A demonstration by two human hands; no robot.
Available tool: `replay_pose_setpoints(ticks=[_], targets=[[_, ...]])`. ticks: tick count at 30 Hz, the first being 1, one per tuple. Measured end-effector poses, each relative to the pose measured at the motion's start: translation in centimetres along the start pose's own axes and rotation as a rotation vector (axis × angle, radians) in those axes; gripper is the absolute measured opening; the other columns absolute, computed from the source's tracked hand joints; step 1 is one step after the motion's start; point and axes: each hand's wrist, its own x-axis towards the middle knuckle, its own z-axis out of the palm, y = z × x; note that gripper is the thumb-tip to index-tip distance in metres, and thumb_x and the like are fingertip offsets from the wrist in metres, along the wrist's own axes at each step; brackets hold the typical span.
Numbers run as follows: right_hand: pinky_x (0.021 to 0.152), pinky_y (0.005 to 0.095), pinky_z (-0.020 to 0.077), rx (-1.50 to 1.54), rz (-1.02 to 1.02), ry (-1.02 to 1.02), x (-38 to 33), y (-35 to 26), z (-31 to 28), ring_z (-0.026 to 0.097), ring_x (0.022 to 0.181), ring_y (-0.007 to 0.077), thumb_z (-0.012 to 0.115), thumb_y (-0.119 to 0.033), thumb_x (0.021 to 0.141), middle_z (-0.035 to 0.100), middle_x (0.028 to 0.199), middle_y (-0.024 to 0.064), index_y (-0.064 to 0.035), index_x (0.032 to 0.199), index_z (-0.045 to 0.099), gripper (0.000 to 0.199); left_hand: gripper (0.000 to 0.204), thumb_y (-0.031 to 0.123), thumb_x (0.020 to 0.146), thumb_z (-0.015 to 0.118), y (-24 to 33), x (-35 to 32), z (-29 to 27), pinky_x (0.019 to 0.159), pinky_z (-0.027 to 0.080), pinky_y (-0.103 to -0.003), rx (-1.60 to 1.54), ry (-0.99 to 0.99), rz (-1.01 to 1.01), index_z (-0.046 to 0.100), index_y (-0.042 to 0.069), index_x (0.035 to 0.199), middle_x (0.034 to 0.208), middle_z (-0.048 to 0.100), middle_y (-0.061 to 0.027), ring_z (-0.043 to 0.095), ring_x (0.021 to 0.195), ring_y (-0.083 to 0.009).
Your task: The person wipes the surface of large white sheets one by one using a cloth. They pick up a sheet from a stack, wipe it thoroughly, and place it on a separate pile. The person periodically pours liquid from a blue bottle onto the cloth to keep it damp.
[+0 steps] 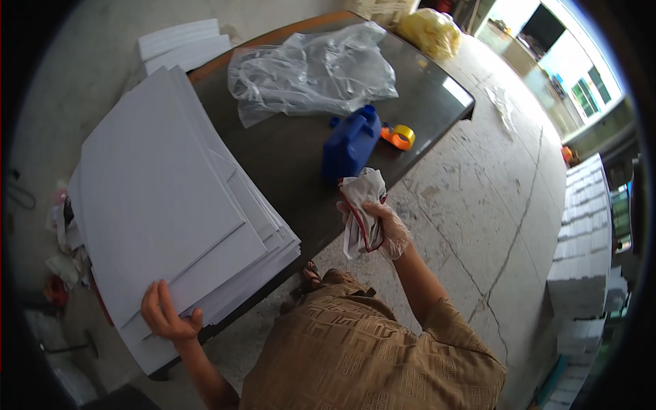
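- Here's the white cloth (363,205) with red edging, bunched up, just beyond the table's edge at six o'clock from the blue jug.
- The right hand (386,229), in a clear plastic glove, has its fingers closed round that cloth, gripping it!
- Over at nine o'clock from the cloth, the stack of white sheets (160,171), uneven at its edges, covers one end of the dark table (294,154).
- And the left hand (167,316), bare, lies on the stack at its six o'clock, fingers extended, thumb apart, gripping nothing.
- Up stands the blue jug (348,147), with an orange tape dispenser (398,137) bearing yellow tape near it at three o'clock.
- Crumpled clear plastic (311,68) spreads at eleven o'clock from the jug.
- Farther out, a yellow bag (432,33) sits at one o'clock, and white stacks (581,236) line three o'clock across the concrete floor (471,198).
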Motion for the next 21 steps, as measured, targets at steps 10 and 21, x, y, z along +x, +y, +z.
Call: replay_pose_setpoints(ticks=[10,21], targets=[[0.076,0.0291,0.0547,-0.603,-0.273,0.261,-3.4,-1.2,-7.4,0.064,0.092,0.0171,0.068,-0.012,0.086,0.065,0.104,0.0096,0.0013,0.125,0.052,0.044,0.056,0.045,0.101,0.04,7.8,-0.2,-0.8,0.085,0.049,-0.048,-0.315,0.241,0.07,0.065,-0.004,0.108,0.108,0.06,-0.0207,0.058,0.1,-0.0349],[0.101,0.0318,0.0453,-0.301,-0.251,0.236,-1.6,-7.9,-10.6,0.059,0.115,0.0193,0.054,-0.034,0.098,0.057,0.132,0.0087,-0.0036,0.145,0.039,0.057,0.037,0.017,0.087,0.068,28.1,13.3,10.7,0.09,0.047,-0.042,-0.973,-0.369,-0.138,0.063,-0.002,0.118,0.113,0.058,-0.0189,0.058,0.105,-0.0343]])
